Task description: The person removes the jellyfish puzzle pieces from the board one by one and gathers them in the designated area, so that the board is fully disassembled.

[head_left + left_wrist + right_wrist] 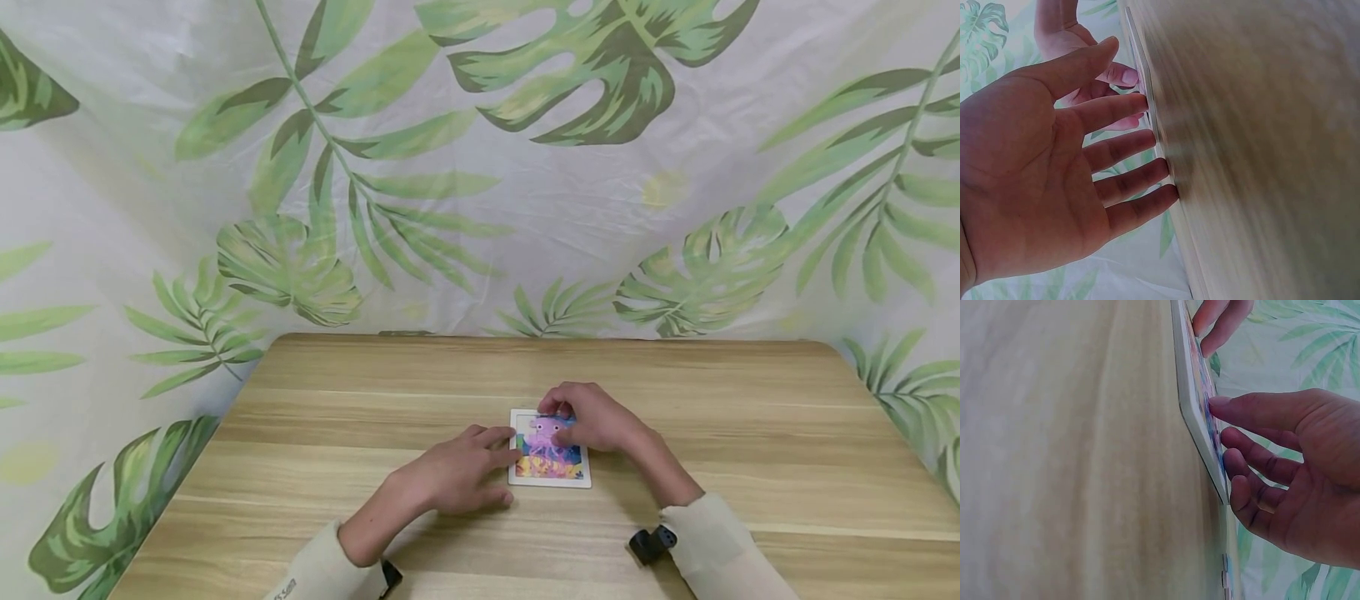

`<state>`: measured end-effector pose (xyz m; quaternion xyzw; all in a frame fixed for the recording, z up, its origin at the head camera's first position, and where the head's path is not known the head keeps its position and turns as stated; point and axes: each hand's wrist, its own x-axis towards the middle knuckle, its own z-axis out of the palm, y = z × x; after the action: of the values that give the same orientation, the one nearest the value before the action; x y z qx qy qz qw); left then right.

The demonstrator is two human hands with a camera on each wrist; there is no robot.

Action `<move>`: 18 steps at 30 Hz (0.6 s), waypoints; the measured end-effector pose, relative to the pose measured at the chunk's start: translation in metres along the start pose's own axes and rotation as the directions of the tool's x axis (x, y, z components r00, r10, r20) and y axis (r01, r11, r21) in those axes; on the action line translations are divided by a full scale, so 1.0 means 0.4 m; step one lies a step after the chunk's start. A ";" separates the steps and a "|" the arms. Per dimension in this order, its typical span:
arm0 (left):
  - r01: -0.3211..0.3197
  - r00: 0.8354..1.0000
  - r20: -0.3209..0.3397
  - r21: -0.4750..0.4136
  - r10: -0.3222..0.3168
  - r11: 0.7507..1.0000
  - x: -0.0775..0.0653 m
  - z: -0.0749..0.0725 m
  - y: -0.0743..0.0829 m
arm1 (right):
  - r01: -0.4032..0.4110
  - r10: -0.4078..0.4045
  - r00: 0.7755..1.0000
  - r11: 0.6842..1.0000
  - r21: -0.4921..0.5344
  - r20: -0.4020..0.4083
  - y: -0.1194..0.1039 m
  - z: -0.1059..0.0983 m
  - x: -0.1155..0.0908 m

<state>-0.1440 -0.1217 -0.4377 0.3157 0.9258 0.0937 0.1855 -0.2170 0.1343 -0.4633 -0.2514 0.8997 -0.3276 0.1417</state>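
A small square picture puzzle (551,483) with a white frame lies on the wooden table. Its picture shows a pink octopus over blue, with yellow along the bottom, and a pale patch fills the upper left corner. My left hand (467,471) is at the frame's left side, palm facing it, spread fingertips at the edge in the left wrist view. From the upper right, my right hand (597,417) reaches over the puzzle. Its thumb and bent fingers touch the picture with their tips apart, as the right wrist view shows, and they cover the upper right part.
Small coloured flat pieces (1226,578) lie on the table beyond the puzzle in the right wrist view. The wooden table (360,400) reaches back to a leaf-print cloth (450,208). A black device (651,545) sits at the right sleeve.
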 end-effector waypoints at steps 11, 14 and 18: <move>-0.001 1.000 0.005 -0.011 0.001 1.000 -0.001 0.000 0.001 | -0.008 0.008 1.000 1.000 -0.021 -0.004 -0.003 0.000 -0.006; -0.002 1.000 0.002 -0.007 0.002 1.000 -0.001 0.000 0.001 | -0.003 0.003 1.000 1.000 -0.029 -0.004 -0.004 0.000 -0.006; -0.004 1.000 -0.002 0.000 0.004 1.000 0.000 0.001 0.000 | 0.004 -0.004 1.000 0.999 -0.036 0.001 -0.006 -0.001 -0.007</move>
<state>-0.1437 -0.1217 -0.4380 0.3176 0.9253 0.0943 0.1842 -0.2140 0.1345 -0.4609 -0.2557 0.9049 -0.3116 0.1368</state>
